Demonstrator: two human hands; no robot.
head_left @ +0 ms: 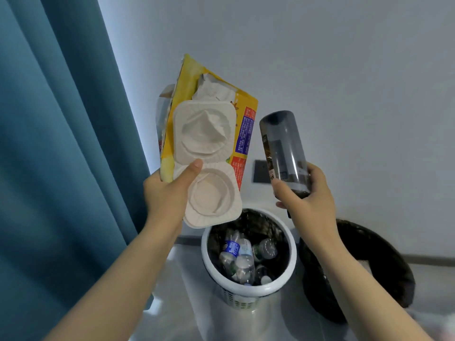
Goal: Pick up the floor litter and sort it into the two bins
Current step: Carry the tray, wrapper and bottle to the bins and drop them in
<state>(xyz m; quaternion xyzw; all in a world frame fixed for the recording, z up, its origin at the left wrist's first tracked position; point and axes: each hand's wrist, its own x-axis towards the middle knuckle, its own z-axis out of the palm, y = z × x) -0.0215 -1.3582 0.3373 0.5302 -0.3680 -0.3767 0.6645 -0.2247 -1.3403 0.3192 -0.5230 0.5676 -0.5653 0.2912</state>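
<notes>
Fingers (314, 177) of the right hand (307, 200) are curled round the lower, neck end of a dark bottle (283, 143), which is held base-up and tilted. A stack of litter is pinched by the left hand (165, 195): the thumb is pressed on a white tray (204, 141), with a yellow bag (247, 107) and crumpled tissue (211, 91) behind it.

The bottle appears empty, so it is judged light, stiff and smooth. It could slip, and a hold round the body would be surer. The stack is judged light and limp. The thin tray would dent, and the bag and tissue could slide out unless all layers are clamped together at the lower edge.

Below, the stack hangs over the left rim of a white bin (293, 254) filled with clear bottles (237, 257). A black bin (394, 252) stands just beside it on the right.
</notes>
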